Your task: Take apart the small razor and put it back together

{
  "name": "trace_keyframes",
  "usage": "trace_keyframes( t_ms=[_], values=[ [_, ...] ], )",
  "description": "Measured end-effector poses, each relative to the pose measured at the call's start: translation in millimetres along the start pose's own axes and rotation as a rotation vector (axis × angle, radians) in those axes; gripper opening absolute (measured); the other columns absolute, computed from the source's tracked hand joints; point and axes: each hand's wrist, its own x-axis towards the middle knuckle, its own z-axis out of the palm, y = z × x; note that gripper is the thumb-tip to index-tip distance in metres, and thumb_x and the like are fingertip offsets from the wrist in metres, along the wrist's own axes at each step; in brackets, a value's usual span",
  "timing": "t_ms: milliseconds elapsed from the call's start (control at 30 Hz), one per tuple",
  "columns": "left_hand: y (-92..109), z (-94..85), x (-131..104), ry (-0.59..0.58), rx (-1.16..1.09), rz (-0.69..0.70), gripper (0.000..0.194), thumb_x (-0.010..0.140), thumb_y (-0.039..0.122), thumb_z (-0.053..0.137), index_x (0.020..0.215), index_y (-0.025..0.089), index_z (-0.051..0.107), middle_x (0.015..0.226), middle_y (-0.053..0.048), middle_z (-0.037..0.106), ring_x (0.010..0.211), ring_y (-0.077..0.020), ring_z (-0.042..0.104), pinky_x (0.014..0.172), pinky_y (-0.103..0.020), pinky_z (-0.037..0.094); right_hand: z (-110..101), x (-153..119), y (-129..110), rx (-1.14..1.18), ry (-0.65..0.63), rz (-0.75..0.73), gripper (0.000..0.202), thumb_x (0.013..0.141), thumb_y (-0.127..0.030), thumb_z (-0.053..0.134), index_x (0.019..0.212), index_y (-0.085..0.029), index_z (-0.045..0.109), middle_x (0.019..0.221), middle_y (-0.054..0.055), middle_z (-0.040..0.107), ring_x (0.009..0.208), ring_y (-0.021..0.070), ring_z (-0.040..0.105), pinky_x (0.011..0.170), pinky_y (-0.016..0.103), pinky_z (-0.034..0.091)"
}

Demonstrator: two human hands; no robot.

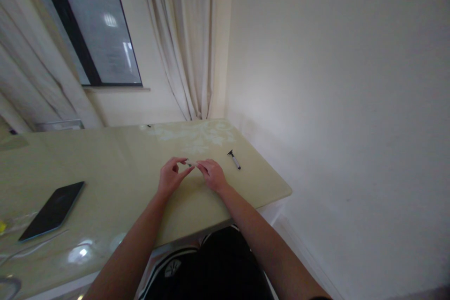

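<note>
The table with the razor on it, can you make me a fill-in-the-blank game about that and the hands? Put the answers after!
The razor lies to the ____ of the right hand. The flat tablet lies to the ____ of the left hand. The number of hands at the small object is ____.

Missing words: right; left; two.

No text, brand or number readable. Pale emblem point(172, 268) on black clothing point(225, 267): rounded patch, dark lines inside, wording not legible. Any marking on small held item point(191, 164) or razor handle point(236, 161): too small to tell.
</note>
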Motion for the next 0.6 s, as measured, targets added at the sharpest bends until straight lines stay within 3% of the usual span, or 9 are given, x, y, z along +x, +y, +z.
trace_keyframes(
  t_ms=[333,467,600],
  values=[
    [-0.7,-0.8,0.8,0.023,-0.003,-0.003,0.038,0.077,0.053,0.081,0.097,0.022,0.073,0.083,0.000,0.069,0.051,-0.0097,0.042,0.050,-0.025,0.038,-0.2,-0.6,0.2,-0.025,0.024,0.041,0.036,0.109,-0.038,0.046,0.119,-0.020,0.075,0.102,0.009,0.075,0.096,0.0212,0.064,0.089,0.031,0.047],
    [0.0,-0.6,0.9,0.003,-0.002,-0.013,0.039,0.078,0.055,0.080,0.099,0.022,0.074,0.083,0.000,0.069,0.051,-0.0098,0.041,0.050,-0.025,0.038,-2.0,-1.1,-3.6,-0.010,-0.017,-0.036,0.034,0.108,-0.038,0.047,0.120,-0.021,0.074,0.101,0.008,0.074,0.095,0.0201,0.063,0.089,0.030,0.046],
    [0.0,-1.0,0.4,0.003,0.009,-0.021,0.040,0.077,0.055,0.080,0.099,0.022,0.074,0.083,0.000,0.069,0.052,-0.0102,0.042,0.051,-0.025,0.040,-2.5,-0.8,-4.6,-0.045,0.002,0.025,0.035,0.109,-0.037,0.046,0.118,-0.021,0.075,0.100,0.008,0.074,0.095,0.0204,0.063,0.089,0.030,0.045]
  ],
)
